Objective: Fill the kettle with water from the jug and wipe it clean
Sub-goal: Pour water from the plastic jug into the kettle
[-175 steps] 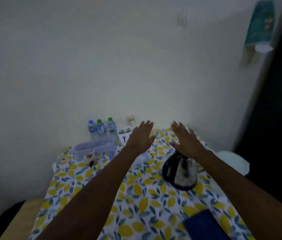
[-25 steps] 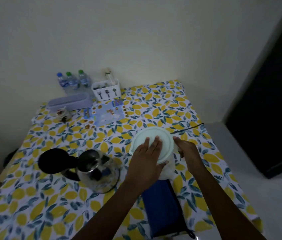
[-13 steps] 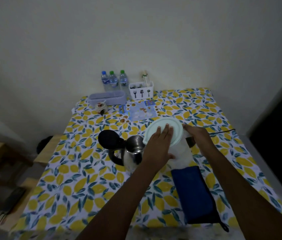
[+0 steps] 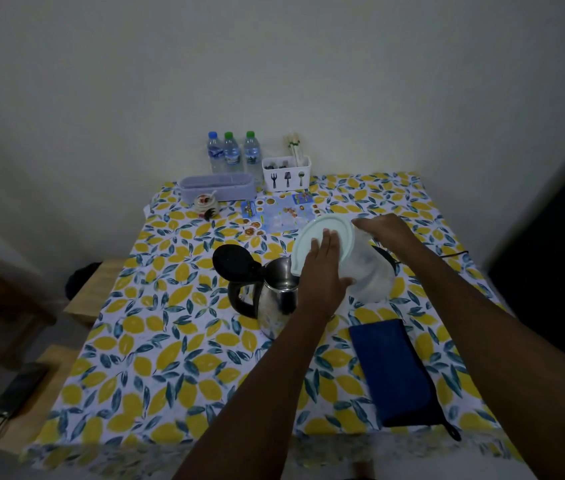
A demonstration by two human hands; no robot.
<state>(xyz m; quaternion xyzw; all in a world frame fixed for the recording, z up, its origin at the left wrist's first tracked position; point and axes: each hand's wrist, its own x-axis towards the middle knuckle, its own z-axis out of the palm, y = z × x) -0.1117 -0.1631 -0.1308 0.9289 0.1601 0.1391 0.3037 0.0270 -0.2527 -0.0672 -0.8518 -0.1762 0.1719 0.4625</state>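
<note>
Lemon-print tablecloth (image 4: 170, 341): both hands tilt jug (image 4: 371, 275) over kettle (image 4: 277, 299).

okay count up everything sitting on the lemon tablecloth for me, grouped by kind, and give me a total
Water bottles: 3
Kettle: 1
Jug, held tilted by the left hand and right hand: 1
Blue cloth: 1
Cutlery caddy: 1
Lidded box: 1
Small jar: 1
Printed sheet: 1
Total: 10
</note>
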